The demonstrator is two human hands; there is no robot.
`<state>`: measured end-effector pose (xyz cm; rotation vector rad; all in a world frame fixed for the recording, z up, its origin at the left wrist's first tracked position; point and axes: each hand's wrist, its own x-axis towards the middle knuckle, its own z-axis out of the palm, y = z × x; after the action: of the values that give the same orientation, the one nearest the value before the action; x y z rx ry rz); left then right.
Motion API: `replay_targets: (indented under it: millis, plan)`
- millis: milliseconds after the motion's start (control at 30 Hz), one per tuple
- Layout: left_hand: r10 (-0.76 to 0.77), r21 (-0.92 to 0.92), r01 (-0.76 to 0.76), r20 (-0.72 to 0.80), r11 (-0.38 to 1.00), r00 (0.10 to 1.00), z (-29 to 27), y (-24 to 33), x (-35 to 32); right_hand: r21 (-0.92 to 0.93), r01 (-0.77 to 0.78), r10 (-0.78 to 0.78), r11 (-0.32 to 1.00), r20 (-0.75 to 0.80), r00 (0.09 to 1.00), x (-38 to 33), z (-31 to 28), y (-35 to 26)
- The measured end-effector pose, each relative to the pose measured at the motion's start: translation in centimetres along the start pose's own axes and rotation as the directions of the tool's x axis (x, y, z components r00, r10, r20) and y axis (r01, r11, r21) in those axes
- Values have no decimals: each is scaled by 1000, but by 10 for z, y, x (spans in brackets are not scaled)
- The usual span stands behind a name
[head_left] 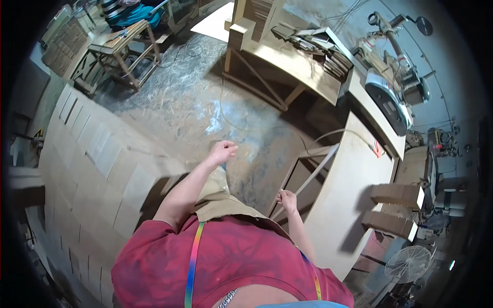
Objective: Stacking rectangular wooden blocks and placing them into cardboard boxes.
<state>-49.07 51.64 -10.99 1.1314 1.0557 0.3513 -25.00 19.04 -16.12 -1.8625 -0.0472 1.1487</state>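
Note:
My left hand (223, 152) is out in front of me over the dusty floor, its fingers curled together; no object shows in it. Below it hangs my tan apron (224, 203). To the right, my right hand (287, 200) is closed near the edge of a pale wooden workbench (336, 200). Whatever its fingers may pinch is too small to make out. Neither hand touches the bench or the stacked pale boards or boxes (97, 149) on my left.
Two brown blocks (395, 196) stand on the bench's right side, near a wire-guarded fan (409, 264). Ahead, a bench (303, 64) bears wood pieces (313, 43) beside a machine (385, 95). A hose (226, 115) crosses the floor. A small wooden table (120, 43) stands far left.

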Motion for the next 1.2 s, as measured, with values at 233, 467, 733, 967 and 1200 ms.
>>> replay_targets:
  millis: [233, 467, 733, 967, 1200]
  plan:
    - [-107, -40, 108, 34, 993, 994, 26, 68, 117, -107, 64, -74, 992, -85, 994, 47, -26, 44]
    - [-121, -135, 133, 90, 982, 989, 21, 137, 214, -112, 237, -250, 965, -124, 960, 45, -13, -31]
    - [-167, -241, 192, 121, 951, 978, 3, 151, 259, 82, 287, -252, 955, -295, 922, 151, 22, -267]
    - [-77, -154, 88, 77, 984, 994, 43, 207, 271, -798, 512, -920, 317, -129, 369, 218, 31, -460]
    - [-110, -290, 149, 149, 945, 983, 115, 258, 310, -991, 133, -939, 16, 31, 341, 275, 21, -516]
